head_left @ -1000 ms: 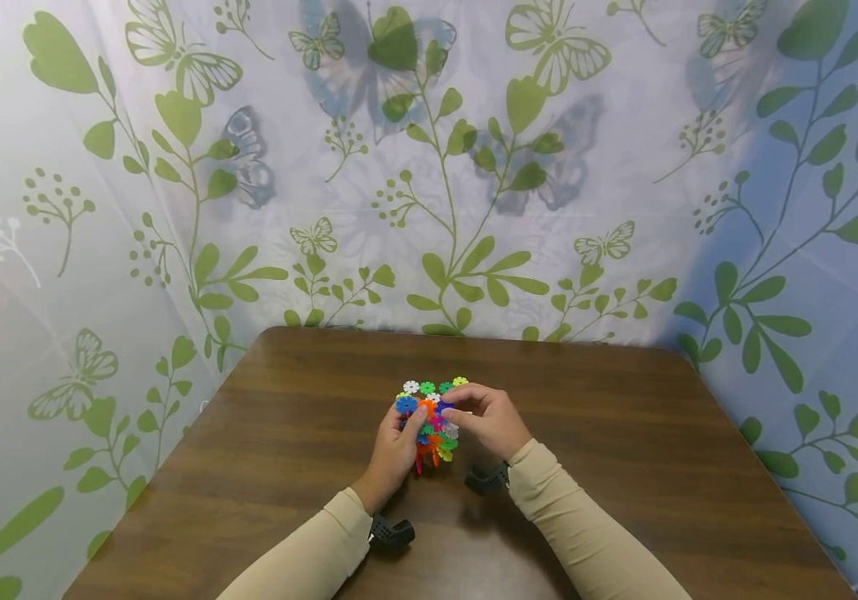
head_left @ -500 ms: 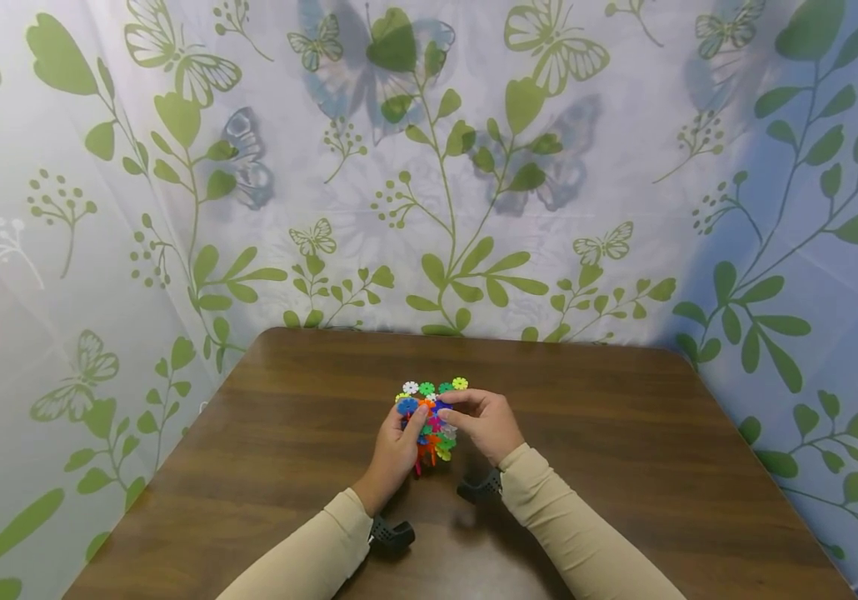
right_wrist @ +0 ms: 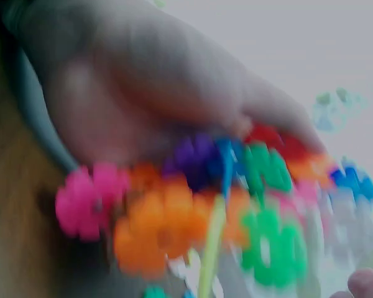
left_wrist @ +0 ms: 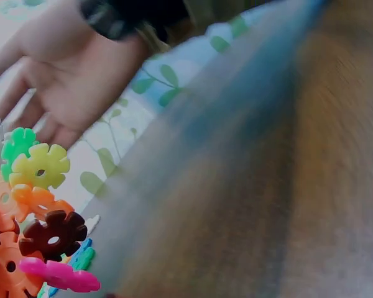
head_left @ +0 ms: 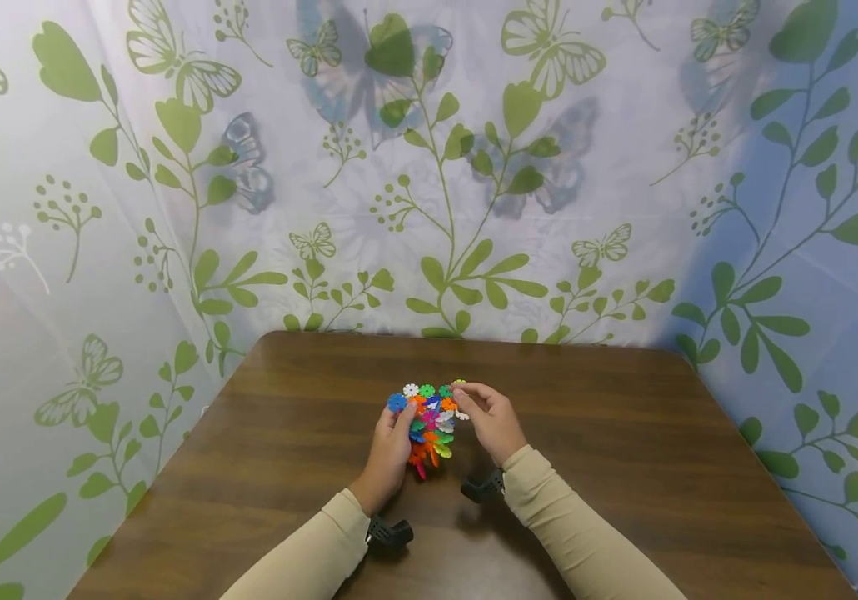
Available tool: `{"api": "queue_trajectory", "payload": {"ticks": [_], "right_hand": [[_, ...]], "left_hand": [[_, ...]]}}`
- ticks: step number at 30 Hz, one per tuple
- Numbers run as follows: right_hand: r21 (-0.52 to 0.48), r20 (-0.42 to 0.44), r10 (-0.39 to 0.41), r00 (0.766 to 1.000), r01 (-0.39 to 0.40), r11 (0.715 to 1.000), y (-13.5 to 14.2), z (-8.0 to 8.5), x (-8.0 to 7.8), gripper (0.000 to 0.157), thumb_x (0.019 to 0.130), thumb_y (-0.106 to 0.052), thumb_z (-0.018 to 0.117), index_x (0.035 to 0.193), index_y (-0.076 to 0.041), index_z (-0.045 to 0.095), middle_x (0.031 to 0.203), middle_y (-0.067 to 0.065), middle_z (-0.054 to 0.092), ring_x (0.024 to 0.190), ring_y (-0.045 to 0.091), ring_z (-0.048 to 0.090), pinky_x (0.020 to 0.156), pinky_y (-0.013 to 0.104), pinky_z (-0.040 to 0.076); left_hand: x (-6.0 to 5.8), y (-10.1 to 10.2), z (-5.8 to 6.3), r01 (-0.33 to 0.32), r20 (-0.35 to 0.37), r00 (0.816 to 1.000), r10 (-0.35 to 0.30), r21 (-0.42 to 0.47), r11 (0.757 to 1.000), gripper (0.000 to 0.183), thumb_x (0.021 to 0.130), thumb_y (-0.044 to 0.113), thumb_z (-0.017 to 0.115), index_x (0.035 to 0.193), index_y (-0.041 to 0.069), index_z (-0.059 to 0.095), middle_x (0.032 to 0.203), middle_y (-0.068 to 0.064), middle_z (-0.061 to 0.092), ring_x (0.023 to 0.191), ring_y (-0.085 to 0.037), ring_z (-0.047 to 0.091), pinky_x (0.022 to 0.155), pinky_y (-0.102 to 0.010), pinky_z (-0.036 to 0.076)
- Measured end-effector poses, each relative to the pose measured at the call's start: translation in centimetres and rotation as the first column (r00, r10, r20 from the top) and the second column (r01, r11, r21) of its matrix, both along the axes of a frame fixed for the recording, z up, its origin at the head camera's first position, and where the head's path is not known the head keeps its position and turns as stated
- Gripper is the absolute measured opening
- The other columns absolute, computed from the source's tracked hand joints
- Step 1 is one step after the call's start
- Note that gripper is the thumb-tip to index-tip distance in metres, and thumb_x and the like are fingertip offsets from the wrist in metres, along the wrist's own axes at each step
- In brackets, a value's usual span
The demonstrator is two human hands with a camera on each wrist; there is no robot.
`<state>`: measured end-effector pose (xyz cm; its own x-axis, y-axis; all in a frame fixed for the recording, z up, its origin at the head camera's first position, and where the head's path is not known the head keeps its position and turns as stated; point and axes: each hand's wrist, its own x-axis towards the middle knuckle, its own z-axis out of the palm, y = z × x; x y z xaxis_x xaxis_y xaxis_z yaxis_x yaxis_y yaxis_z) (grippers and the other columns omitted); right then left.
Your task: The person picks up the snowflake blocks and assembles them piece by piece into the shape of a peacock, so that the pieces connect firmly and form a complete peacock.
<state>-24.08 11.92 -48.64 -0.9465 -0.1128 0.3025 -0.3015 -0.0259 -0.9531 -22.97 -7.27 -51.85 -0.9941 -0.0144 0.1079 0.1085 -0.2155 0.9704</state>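
Note:
A cluster of colourful flower-shaped building discs (head_left: 429, 419), joined together, is held up over the table. My left hand (head_left: 386, 450) grips its left side, thumb near a blue disc (head_left: 396, 403). At the upper right, my right hand (head_left: 495, 421) has thumb and index finger pinched together at the cluster's edge, partly covering a yellow disc. The left wrist view shows a brown disc (left_wrist: 53, 236) and a yellow disc (left_wrist: 40, 166) close up, the right hand's fingertips partly hidden behind. A blurred orange disc (right_wrist: 161, 230) and green disc (right_wrist: 273, 248) fill the right wrist view.
Brown wooden table (head_left: 609, 433) lies beneath both hands. Black wrist devices (head_left: 390, 533) hang under the forearms. A curtain (head_left: 429, 167) printed with leaves and butterflies stands behind the table and along both sides.
My right fingers have left the dark blue disc in the middle and moved up to the cluster's upper right edge. The left hand has shifted slightly left, and the cluster's near part has turned.

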Motion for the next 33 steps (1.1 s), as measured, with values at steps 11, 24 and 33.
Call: {"api": "queue_trajectory", "payload": {"ticks": [11,24,33], "right_hand": [[0.322,-0.016,-0.063,0.998,0.065,0.945,3.5,-2.0,-2.0,0.029,0.101,-0.007,0.073,0.128,0.003,0.071,0.124,0.016,0.071,0.113,0.032,0.065,0.099,0.049,0.053],[0.676,-0.211,0.213,0.954,-0.015,0.737,4.7,-4.0,-3.2,0.033,0.097,0.001,0.073,0.130,0.004,0.070,0.137,0.023,0.063,0.131,0.044,0.055,0.113,0.068,0.030],[0.717,-0.169,0.178,0.969,-0.004,0.697,4.3,-4.0,-3.1,0.026,0.099,-0.002,0.072,0.124,0.006,0.074,0.139,0.019,0.064,0.131,0.048,0.051,0.111,0.064,0.034]], "left_hand": [[-0.7,-0.3,0.1,-0.052,0.098,0.994,0.037,0.156,0.986,0.038,0.112,0.038,0.053,0.124,0.002,0.050,0.124,-0.016,0.063,0.114,-0.026,0.065,0.098,-0.036,0.054],[-0.7,-0.5,-0.1,-0.017,0.108,0.994,-0.001,0.172,0.985,0.052,0.113,0.032,0.051,0.149,-0.003,0.038,0.153,-0.021,0.042,0.143,-0.036,0.040,0.121,-0.050,0.028],[-0.6,-0.4,-0.1,0.016,0.077,0.997,-0.031,0.190,0.982,0.054,0.113,0.031,0.051,0.153,-0.003,0.034,0.151,-0.023,0.046,0.140,-0.033,0.046,0.118,-0.046,0.035]]}}
